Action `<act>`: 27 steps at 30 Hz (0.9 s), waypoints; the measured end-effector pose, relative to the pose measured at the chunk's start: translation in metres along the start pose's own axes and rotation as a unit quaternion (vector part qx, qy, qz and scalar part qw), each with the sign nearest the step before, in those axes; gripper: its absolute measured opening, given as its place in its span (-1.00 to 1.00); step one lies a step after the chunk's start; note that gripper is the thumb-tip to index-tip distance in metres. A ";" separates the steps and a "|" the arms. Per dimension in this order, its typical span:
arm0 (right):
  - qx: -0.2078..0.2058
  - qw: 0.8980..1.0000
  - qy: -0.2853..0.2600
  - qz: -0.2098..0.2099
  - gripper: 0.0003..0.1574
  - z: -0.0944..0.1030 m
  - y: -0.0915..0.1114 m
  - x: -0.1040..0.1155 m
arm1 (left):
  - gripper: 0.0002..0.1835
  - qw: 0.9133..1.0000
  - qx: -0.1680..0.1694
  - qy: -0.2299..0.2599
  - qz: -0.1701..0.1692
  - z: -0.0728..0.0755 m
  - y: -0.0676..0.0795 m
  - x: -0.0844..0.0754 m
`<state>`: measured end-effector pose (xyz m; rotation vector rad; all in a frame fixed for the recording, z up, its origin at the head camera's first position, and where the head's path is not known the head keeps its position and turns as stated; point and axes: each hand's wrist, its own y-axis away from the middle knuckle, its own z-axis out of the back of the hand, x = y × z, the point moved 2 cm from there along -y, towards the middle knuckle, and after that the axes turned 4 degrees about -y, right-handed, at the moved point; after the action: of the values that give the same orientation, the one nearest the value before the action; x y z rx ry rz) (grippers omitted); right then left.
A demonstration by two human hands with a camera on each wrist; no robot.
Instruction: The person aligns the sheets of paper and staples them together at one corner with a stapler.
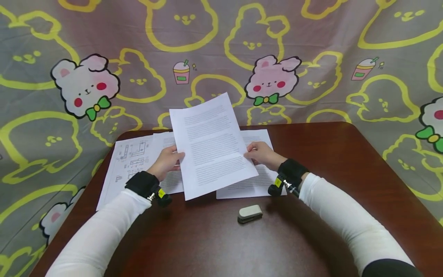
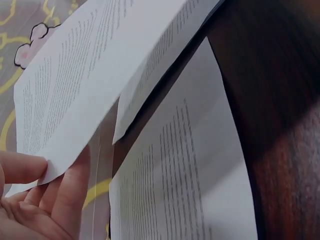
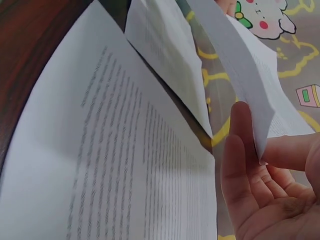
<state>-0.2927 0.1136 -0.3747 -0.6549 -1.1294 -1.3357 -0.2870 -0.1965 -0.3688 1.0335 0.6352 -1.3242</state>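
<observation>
Both hands hold up a printed sheet of paper (image 1: 212, 142), raised over the table and tilted toward the head camera. My left hand (image 1: 167, 163) pinches its left edge, thumb on the printed face and fingers behind, as the left wrist view shows with the hand (image 2: 45, 195) at lower left. On the opposite edge, my right hand (image 1: 264, 154) grips the sheet between thumb and fingers; the right wrist view has that hand (image 3: 272, 185) at lower right. Below lie a printed page (image 1: 250, 188) on the right and another page (image 1: 173, 182) on the left, both partly covered by the raised sheet.
A sheet with technical drawings (image 1: 117, 169) lies at the table's left edge. A small grey-and-black stapler-like object (image 1: 250, 214) sits near the front middle of the brown table (image 1: 332, 165). Behind the table hangs a patterned cloth (image 1: 214, 61).
</observation>
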 end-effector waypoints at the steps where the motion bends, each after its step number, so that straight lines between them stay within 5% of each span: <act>1: 0.000 1.000 0.002 -0.003 -0.83 0.002 0.001 -0.002 | -0.53 1.000 0.001 -0.002 -0.004 -0.002 0.000 -0.001; 27: 0.012 0.999 0.049 -0.010 -0.74 0.047 0.032 -0.039 | -0.66 0.998 -0.002 -0.035 -0.050 -0.052 -0.026 -0.019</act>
<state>-0.2687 0.1776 -0.3856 -0.5551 -1.0733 -1.3542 -0.3061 -0.1399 -0.3815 0.9592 0.6426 -1.4390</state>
